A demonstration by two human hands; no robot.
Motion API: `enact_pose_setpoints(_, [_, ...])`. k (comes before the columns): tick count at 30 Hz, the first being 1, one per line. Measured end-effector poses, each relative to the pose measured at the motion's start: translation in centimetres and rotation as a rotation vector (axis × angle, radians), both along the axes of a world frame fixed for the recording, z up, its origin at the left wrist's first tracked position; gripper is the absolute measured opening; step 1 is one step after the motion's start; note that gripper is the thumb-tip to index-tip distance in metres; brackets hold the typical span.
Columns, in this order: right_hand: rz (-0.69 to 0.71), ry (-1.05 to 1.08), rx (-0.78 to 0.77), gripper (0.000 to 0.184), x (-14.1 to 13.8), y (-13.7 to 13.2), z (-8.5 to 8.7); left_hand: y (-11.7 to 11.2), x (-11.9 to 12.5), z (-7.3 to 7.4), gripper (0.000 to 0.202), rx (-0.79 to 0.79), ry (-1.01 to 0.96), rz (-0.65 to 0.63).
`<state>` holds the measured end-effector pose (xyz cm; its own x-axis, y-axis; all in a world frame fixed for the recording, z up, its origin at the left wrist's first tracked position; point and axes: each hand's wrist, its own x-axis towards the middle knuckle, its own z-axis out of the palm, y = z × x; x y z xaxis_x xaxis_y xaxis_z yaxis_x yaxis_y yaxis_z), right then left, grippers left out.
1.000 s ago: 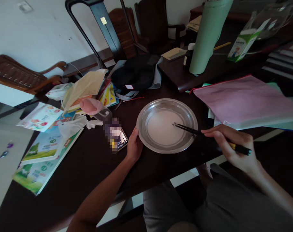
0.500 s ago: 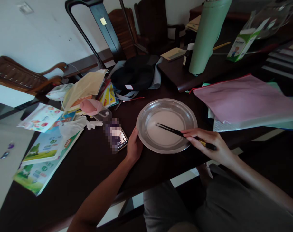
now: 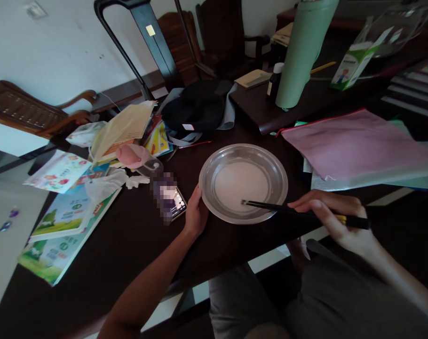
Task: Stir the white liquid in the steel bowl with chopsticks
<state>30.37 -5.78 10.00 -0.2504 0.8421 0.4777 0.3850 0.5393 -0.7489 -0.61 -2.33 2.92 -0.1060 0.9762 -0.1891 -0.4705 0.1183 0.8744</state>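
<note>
"Right of the phone [image 3: 180, 207] on the surface [image 3: 139, 235] sits our metal bowl [image 3: 242, 153], left grip [image 3: 197, 215] holding its edge, right grip [image 3: 336, 219] holding chopsticks [image 3: 263, 205]."
"Handling?"
"Likely light, stiff, slick; we'd take the bowl's rim and the chopsticks' rear half."

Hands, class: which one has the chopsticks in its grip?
The right hand, its grip closed on dark chopsticks reaching over the bowl; the left hand rests against the bowl's edge instead.
</note>
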Motion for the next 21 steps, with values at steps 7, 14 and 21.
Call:
enact_pose_setpoints(7, [0.115,-0.081,-0.005,0.012,-1.9,1.7,-2.3,0.0,-0.1,-0.1,0.036,0.003,0.006,0.004])
enact_pose_setpoints(14, [-0.088,-0.084,0.103,0.015,-0.6,1.4,-1.4,0.0,0.0,-0.1,0.035,0.003,-0.001,0.0])
enact_pose_setpoints(21, [-0.125,0.021,0.019,0.028,0.9,-0.5,-0.5,0.0,0.1,0.1,0.036,0.007,-0.007,0.002])
